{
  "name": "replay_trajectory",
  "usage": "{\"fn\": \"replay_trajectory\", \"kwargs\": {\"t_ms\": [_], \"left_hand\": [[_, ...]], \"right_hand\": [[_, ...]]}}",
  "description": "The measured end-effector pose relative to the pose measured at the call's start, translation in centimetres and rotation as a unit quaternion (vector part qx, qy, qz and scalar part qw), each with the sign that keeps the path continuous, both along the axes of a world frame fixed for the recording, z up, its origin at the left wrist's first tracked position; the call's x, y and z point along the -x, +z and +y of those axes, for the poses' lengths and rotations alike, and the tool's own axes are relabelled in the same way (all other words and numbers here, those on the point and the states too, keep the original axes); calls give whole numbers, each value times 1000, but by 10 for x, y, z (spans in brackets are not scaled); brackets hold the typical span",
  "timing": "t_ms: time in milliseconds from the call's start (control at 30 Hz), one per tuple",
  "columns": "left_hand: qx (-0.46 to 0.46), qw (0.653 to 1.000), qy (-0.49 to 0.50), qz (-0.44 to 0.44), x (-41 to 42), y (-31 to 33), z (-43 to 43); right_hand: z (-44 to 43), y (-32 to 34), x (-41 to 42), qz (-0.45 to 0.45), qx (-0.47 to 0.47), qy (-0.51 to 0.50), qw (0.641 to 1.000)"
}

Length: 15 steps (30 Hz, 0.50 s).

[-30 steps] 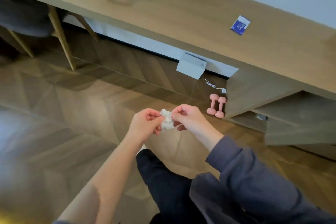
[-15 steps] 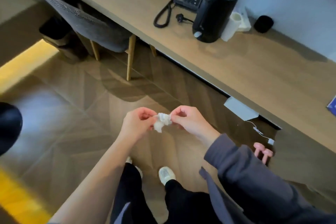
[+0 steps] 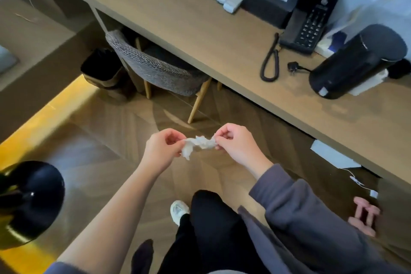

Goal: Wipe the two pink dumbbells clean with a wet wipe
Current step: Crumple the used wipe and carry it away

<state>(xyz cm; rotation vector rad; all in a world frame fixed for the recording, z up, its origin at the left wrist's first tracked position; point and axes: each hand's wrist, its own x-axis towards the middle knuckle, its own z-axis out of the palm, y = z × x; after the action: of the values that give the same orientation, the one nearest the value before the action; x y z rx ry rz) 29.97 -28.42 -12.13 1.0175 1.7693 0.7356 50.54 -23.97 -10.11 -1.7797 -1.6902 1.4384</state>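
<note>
A crumpled white wet wipe (image 3: 200, 143) is stretched between my hands above the wooden floor. My left hand (image 3: 162, 151) pinches its left end and my right hand (image 3: 235, 144) pinches its right end. The two pink dumbbells (image 3: 364, 216) lie side by side on the floor at the lower right, beside the desk's cabinet, well away from both hands and partly hidden by my right sleeve.
A long wooden desk (image 3: 200, 29) runs across the top with a black phone (image 3: 309, 22), a tissue box (image 3: 269, 0) and a black kettle (image 3: 355, 62). A grey chair (image 3: 155, 69) and a black bin (image 3: 102, 71) stand under it. A black lamp shade (image 3: 31, 200) is at the lower left.
The view has swung left along the desk, so the dumbbells have slid to the lower right. My hands have pulled the wipe wider apart.
</note>
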Motion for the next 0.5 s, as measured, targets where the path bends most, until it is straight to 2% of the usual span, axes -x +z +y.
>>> {"fn": "replay_trajectory", "kwargs": {"t_ms": [333,500], "left_hand": [[-7,1000,-1,2,175,-11,164],[-3,1000,-2,28,271,3,228]], "right_hand": [[157,-19,185,71,34,-2,997],[232,-7,282,76,38,18,996]]}}
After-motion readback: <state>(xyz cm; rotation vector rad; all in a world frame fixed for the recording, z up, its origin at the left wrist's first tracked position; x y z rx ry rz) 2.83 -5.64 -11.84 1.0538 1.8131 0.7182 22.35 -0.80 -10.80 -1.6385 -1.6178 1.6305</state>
